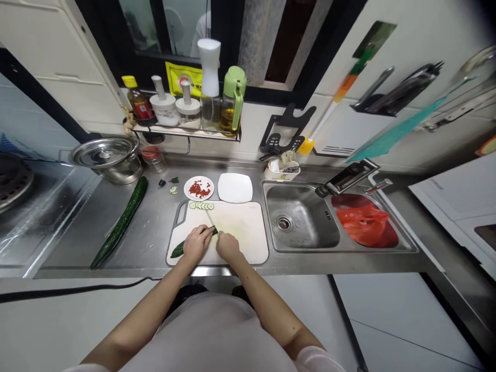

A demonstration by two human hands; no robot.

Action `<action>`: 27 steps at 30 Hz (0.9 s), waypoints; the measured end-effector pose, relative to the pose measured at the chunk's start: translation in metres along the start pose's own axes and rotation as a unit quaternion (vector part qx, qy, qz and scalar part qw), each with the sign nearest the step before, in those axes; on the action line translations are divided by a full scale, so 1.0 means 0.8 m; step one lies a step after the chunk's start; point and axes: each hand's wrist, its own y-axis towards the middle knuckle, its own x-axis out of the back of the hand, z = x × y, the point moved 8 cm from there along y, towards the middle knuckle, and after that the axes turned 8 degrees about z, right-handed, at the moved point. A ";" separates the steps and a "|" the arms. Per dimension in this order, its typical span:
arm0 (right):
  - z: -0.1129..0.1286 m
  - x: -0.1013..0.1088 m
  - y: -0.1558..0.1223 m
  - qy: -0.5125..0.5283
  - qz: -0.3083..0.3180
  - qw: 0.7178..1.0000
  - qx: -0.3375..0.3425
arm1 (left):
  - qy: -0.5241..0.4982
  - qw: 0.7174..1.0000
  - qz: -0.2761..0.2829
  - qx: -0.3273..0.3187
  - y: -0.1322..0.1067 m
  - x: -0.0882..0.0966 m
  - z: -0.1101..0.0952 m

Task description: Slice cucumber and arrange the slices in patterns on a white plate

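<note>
Left hand (197, 244) palm-down, fingers curled, pressing the cucumber (177, 250) to the cutting board (250, 227). Right hand (228, 247) fisted around the knife (211, 220) handle, blade angled forward-left at the cucumber's right end. Forearms (139, 306) converge forward.

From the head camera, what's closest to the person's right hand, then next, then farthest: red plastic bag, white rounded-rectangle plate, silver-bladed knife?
1. Silver-bladed knife: held in the right hand.
2. White rounded-rectangle plate: straight ahead, beyond the hand.
3. Red plastic bag: far over on the right.
</note>
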 end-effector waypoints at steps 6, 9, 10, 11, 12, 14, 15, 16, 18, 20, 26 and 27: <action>-0.007 -0.005 -0.009 -0.007 0.008 1.000 -0.012 | 0.002 1.000 0.001 -0.002 0.001 0.000 0.000; -0.012 -0.010 -0.013 -0.010 0.018 1.000 -0.015 | 0.001 1.000 0.000 -0.003 0.002 -0.001 0.000; -0.014 -0.012 -0.014 -0.009 0.020 1.000 -0.018 | 0.000 1.000 -0.001 -0.003 0.002 -0.001 0.000; -0.016 -0.013 -0.015 -0.008 0.022 0.999 -0.022 | 0.000 1.000 -0.002 -0.002 0.002 -0.001 0.001; -0.017 -0.014 -0.016 -0.007 0.023 0.999 -0.026 | -0.001 1.000 -0.001 -0.001 0.002 -0.001 0.001; -0.019 -0.016 -0.018 -0.005 0.026 0.999 -0.028 | -0.003 1.000 0.003 0.001 0.003 -0.001 0.001; -0.020 -0.017 -0.018 -0.006 0.028 0.999 -0.028 | -0.004 1.000 0.006 0.002 0.003 -0.001 0.001; -0.020 -0.017 -0.019 -0.006 0.029 0.999 -0.028 | -0.006 1.000 0.008 0.003 0.003 -0.002 0.001; -0.020 -0.017 -0.020 -0.004 0.031 0.999 -0.030 | -0.009 1.000 0.010 0.007 0.004 -0.002 0.002; -0.021 -0.017 -0.020 -0.004 0.032 0.999 -0.035 | -0.011 1.000 0.012 0.008 0.004 -0.003 0.003; -0.020 -0.018 -0.017 -0.009 0.035 0.999 -0.036 | -0.012 1.000 0.012 0.006 0.004 -0.005 0.005; -0.019 -0.018 -0.017 -0.007 0.035 0.999 -0.036 | -0.012 1.000 0.011 0.006 0.004 -0.005 0.005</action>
